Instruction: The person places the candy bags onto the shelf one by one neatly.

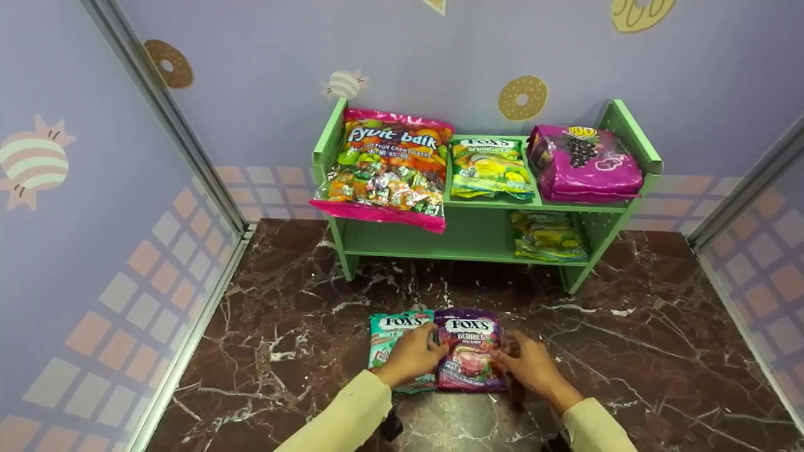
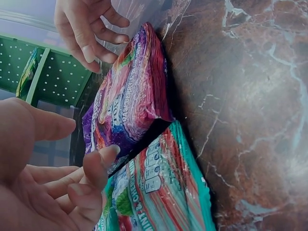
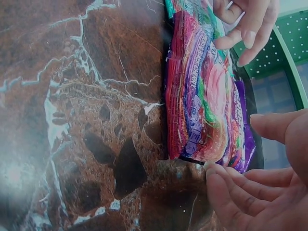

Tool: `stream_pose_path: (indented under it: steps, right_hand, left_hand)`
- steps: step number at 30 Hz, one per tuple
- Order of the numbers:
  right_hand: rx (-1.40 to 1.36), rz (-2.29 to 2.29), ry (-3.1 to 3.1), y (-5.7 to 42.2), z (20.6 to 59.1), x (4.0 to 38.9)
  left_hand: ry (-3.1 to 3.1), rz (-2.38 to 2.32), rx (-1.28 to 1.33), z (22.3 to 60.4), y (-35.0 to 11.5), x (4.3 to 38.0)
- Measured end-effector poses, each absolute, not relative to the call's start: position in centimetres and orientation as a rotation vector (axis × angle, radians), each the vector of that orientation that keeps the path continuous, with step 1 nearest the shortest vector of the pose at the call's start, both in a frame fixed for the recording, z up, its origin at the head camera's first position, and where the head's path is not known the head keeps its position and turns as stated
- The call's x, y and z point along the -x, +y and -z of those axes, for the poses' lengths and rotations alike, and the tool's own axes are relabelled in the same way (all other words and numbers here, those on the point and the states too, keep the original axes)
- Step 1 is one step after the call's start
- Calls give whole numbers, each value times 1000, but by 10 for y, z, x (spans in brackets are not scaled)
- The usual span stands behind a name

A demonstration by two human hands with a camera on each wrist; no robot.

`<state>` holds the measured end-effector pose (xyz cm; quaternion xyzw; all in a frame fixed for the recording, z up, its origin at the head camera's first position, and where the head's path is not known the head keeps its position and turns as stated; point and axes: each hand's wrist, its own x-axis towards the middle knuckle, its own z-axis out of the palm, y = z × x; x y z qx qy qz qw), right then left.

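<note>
A purple Fox's Berries candy bag lies flat on the dark marble surface, its left edge against a teal Fox's mint candy bag. My left hand reaches across the teal bag to the purple bag's left edge. In the left wrist view its thumb stands apart from the fingers, which are at the purple bag's edge. On the other side, my right hand is at the purple bag's right edge. The right wrist view shows its fingertips beside that edge, thumb raised away. Neither hand is curled round a bag.
Behind the bags stands a green two-tier shelf. Its top holds a large fruit chew bag, a yellow-green Fox's bag and a magenta grape candy bag. Another yellow-green bag lies below. Patterned walls enclose the sides.
</note>
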<state>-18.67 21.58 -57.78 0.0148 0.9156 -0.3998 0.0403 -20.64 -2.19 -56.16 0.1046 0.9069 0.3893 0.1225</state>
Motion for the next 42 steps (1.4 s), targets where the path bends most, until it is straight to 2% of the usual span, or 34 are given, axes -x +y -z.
stream_pose_path:
  steps: [17, 33, 42]
  right_hand:
    - [-110, 1262, 2728, 215, 582, 186]
    - [-169, 1624, 2334, 218, 588, 186]
    - [-229, 1662, 2246, 221, 588, 187]
  left_hand:
    - [2614, -1111, -276, 568, -20, 203]
    - [2531, -1143, -232, 574, -18, 202]
    - [2320, -1443, -67, 575, -17, 203]
